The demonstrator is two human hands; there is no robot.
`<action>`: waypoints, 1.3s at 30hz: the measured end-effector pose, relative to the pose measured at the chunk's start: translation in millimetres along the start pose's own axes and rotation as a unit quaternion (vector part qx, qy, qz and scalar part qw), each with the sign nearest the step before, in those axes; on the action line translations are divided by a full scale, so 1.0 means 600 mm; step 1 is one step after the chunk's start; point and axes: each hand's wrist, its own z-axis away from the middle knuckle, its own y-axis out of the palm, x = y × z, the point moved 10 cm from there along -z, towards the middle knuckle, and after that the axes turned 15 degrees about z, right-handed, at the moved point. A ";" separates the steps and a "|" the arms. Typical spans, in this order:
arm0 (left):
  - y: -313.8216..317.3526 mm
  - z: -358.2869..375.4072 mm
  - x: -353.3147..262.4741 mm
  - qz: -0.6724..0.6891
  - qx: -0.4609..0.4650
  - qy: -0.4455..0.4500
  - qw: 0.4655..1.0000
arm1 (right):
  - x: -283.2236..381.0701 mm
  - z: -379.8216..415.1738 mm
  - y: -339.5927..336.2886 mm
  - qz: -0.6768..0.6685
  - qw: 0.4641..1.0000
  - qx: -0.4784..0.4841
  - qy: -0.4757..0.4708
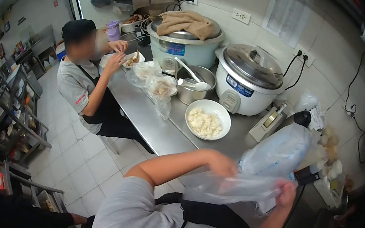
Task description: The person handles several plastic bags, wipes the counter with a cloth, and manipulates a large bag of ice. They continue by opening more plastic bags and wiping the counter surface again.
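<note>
A clear plastic bag [246,188] stretches across in front of my chest, above the table edge. My right hand [286,193] is closed on the bag's right end. At the upper left part of the bag is my left hand [224,167], smeared by motion, so its fingers cannot be made out. Just beyond my hands lies a large bundle of bluish clear plastic bags [278,148]. Farther off, a white bowl [187,123] of cooked rice [205,123] stands on the steel table [144,125].
Behind the bowl stand a metal pot [189,95] with white ladles, a white rice cooker [251,88] and a larger cooker [186,48] under a brown cloth [186,24]. A tape dispenser [268,121] is at right. A seated co-worker [89,75] handles food near bagged portions [161,86].
</note>
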 end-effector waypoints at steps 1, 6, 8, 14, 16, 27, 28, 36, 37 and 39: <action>-0.018 -0.022 -0.034 0.062 -0.009 0.066 0.996 | -0.016 -0.008 -0.047 -0.029 0.996 -0.075 0.029; -0.146 -0.092 -0.196 0.537 -0.037 0.362 0.761 | 0.046 -0.139 -0.124 -0.055 0.972 -0.217 0.069; -0.188 -0.125 -0.170 0.609 -0.063 0.387 0.689 | -0.001 -0.174 -0.150 0.026 0.970 -0.213 0.113; -0.180 -0.266 -0.011 0.755 -0.030 0.297 0.583 | -0.259 -0.110 -0.193 0.078 0.917 -0.209 0.330; -0.165 -0.252 0.060 0.737 -0.181 0.195 0.621 | -0.260 -0.079 -0.150 -0.070 0.901 -0.251 0.348; -0.121 -0.256 0.348 0.690 -0.384 0.012 0.613 | -0.465 -0.021 -0.096 -0.200 0.875 -0.263 0.354; -0.120 -0.258 0.367 0.699 -0.404 0.014 0.589 | -0.486 -0.026 -0.096 -0.211 0.884 -0.245 0.338; -0.121 -0.196 0.400 0.693 -0.237 0.097 0.674 | -0.514 0.048 -0.063 0.062 0.846 -0.045 0.528; -0.120 -0.180 0.379 0.715 -0.231 0.090 0.653 | -0.471 0.043 -0.048 0.106 0.847 0.026 0.520; -0.146 -0.148 0.342 0.716 -0.245 0.096 0.647 | -0.468 0.045 -0.030 0.173 0.838 0.094 0.509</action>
